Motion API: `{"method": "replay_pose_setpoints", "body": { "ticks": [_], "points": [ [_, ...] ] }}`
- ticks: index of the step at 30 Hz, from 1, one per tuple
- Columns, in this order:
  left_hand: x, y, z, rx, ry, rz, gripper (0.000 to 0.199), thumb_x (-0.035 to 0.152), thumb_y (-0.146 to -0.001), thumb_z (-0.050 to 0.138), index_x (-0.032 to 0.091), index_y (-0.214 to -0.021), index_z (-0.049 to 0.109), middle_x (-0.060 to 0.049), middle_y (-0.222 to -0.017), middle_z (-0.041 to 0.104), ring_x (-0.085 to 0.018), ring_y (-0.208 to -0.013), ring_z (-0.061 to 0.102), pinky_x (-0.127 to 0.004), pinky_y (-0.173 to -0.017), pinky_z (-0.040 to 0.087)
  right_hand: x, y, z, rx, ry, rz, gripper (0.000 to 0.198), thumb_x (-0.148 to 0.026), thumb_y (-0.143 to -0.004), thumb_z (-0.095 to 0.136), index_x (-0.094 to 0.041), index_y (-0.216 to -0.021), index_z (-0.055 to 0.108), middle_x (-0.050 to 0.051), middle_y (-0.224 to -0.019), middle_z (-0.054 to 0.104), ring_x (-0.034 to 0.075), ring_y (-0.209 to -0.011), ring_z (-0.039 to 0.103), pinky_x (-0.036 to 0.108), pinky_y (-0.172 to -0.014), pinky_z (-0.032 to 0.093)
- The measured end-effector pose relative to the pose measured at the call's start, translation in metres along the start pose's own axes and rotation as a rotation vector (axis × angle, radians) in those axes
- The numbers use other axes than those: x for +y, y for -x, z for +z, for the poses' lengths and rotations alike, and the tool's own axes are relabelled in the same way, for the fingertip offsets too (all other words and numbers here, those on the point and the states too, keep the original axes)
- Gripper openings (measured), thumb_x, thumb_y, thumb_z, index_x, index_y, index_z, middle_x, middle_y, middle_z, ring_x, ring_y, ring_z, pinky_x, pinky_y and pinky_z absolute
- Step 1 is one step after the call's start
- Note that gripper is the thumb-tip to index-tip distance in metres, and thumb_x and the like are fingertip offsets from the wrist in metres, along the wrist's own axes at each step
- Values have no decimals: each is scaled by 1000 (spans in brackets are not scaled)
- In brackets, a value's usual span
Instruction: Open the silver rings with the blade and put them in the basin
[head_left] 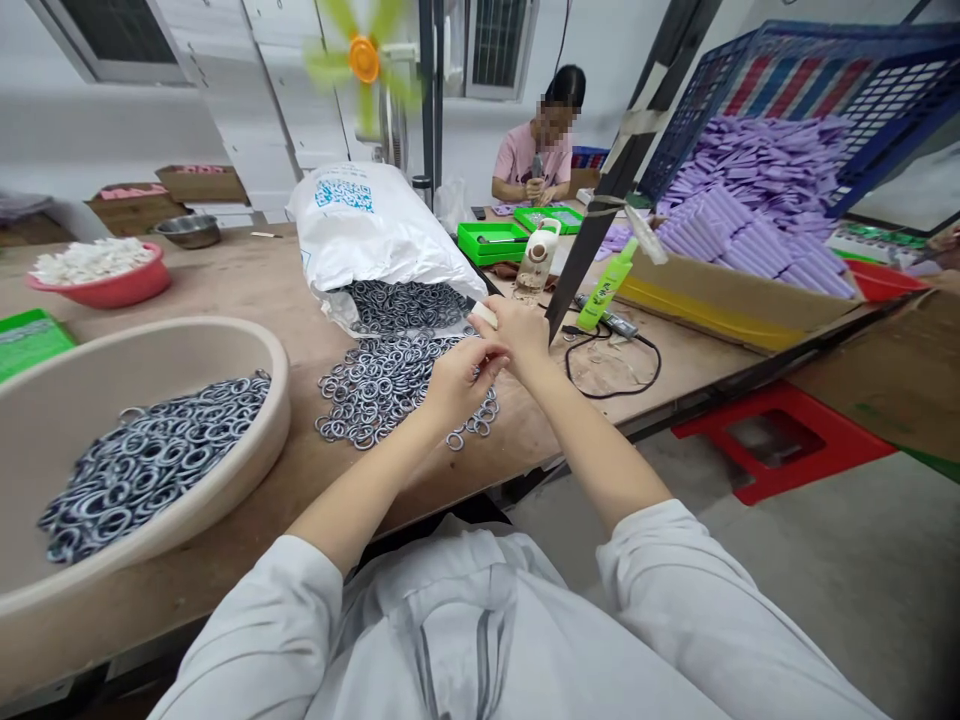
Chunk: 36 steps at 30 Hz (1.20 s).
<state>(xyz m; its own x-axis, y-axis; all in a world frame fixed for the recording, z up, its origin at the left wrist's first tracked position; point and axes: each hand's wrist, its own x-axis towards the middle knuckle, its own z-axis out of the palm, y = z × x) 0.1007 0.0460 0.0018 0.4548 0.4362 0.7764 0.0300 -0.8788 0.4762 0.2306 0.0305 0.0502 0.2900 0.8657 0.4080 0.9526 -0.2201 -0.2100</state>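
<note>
My right hand [519, 328] is closed around a small cream-coloured piece with a dark end [484, 314], whose kind I cannot make out. Close against it, my left hand [463, 378] has its fingers bent in towards the thumb; whatever they grip, if anything, is hidden. Both hands are over the right side of a loose heap of grey rings [375, 385] on the table. Behind the heap lies a white sack [382, 225], its mouth showing more rings. At left, a large beige basin [274, 400] contains many similar grey rings [157, 455].
A dark post [600, 205] rises just beyond my right hand. Near it are a yellow-green tube [606, 285] and a black cable [658, 365]. Purple pieces [750, 220] fill a box at right. A red stool [795, 440] stands below. A co-worker [536, 160] sits across.
</note>
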Motion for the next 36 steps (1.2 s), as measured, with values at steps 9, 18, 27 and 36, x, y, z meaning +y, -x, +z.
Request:
{"method": "replay_pose_setpoints", "body": {
  "ticks": [9, 18, 27, 36],
  "points": [
    [-1, 16, 10, -154, -147, 123, 20, 34, -95, 58, 19, -81, 59, -3, -82, 60, -15, -74, 58, -26, -67, 46, 4, 2, -4, 0, 58, -4, 38, -50, -98, 49, -22, -117, 67, 12, -108, 74, 28, -95, 67, 33, -73, 43],
    [3, 12, 15, 3, -95, 88, 16, 31, -95, 57, 19, -107, 58, -6, -103, 60, -11, -70, 59, -27, -72, 50, 9, 1, -5, -6, -62, 39, 37, -51, -94, 54, -25, -116, 71, 9, -105, 75, 27, -94, 68, 33, -73, 45],
    [-12, 15, 11, 109, -45, -15, 14, 31, -94, 59, 19, -89, 62, -5, -91, 65, -15, -80, 61, -28, -72, 52, 18, 7, 4, 32, -265, 45, 32, -50, -91, 57, -26, -105, 73, 6, -96, 77, 26, -89, 68, 32, -71, 44],
    [-12, 14, 14, 110, -134, -77, 16, 31, -97, 53, 18, -99, 62, -8, -102, 62, -14, -79, 59, -29, -74, 52, 23, 9, 23, 8, -586, 75, 28, -48, -86, 62, -23, -95, 73, 1, -85, 74, 20, -81, 66, 29, -72, 44]
  ]
}}
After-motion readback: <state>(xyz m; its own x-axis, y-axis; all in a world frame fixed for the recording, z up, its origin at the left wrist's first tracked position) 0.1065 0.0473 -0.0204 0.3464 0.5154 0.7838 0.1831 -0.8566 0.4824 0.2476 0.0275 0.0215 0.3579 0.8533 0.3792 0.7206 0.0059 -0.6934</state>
